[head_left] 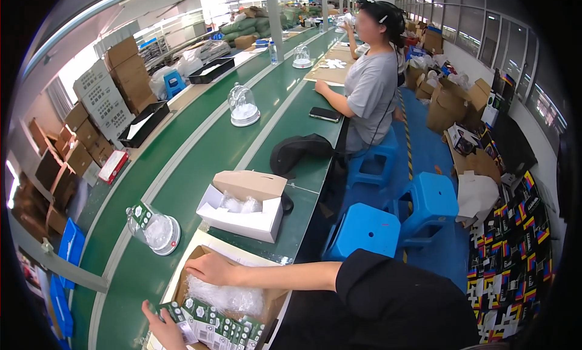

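Bright, fairly even, cool light fills the space, coming from long ceiling tubes [85,20] and a washed-out window [68,90] on the left. The green worktop [203,143] carries pale streaks of glare, the clear dome [242,101] and crinkled plastic wrap [227,296] glint, and the glass panes [500,35] on the right mirror lamps. The black sleeve [400,301] loses detail. Fisheye distortion bows straight edges toward a dark circular rim; distant sacks [248,27] look soft

Blue plastic stools [367,232] on a blue floor [422,132], a dark phone [325,114] beside a seated co-worker [374,86], brown cartons [447,110] behind.
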Demonstrator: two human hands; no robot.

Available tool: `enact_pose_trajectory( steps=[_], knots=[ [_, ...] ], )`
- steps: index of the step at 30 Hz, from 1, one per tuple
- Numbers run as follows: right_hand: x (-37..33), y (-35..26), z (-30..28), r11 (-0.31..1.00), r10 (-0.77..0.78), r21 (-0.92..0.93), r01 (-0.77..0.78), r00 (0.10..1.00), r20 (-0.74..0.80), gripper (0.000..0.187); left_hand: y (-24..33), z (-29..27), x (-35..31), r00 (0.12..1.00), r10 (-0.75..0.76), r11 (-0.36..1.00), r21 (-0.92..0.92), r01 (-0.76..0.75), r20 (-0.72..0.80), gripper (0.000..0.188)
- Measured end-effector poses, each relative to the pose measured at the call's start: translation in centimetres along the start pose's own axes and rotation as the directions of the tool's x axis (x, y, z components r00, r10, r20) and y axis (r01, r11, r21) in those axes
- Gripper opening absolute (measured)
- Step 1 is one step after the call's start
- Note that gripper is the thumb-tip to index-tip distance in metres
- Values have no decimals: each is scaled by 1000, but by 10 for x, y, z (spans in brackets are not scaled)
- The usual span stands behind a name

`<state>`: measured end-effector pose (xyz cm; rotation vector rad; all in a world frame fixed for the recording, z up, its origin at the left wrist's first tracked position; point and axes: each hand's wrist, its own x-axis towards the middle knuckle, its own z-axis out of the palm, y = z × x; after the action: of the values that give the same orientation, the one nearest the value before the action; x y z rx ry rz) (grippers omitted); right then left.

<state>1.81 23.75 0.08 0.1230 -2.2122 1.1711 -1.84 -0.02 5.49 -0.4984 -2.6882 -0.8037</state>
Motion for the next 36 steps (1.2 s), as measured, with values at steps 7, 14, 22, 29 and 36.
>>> enact_pose_trajectory(
  steps=[7,14,22,29,36],
  knots=[
    [-1,4,2,999,16,37,-13,997,-80,16,43,17,26,956,68,526,-825,208,285,47],
    [-5,-9,-9,985,120,134,-111,991,-60,18,53,62,12,987,-114,450,-892,-51,-114,26],
    [2,25,6,993,117,27,-115,989,-90,18,53,66,12,953,-251,477,-878,-31,-170,58],
    [9,-6,8,989,-110,86,124,982,-153,11,30,66,14,974,-180,531,-847,-24,-140,28],
    [2,-9,1,992,-117,53,117,993,-5,10,30,71,6,985,-165,618,-784,60,-55,18]
  ],
)
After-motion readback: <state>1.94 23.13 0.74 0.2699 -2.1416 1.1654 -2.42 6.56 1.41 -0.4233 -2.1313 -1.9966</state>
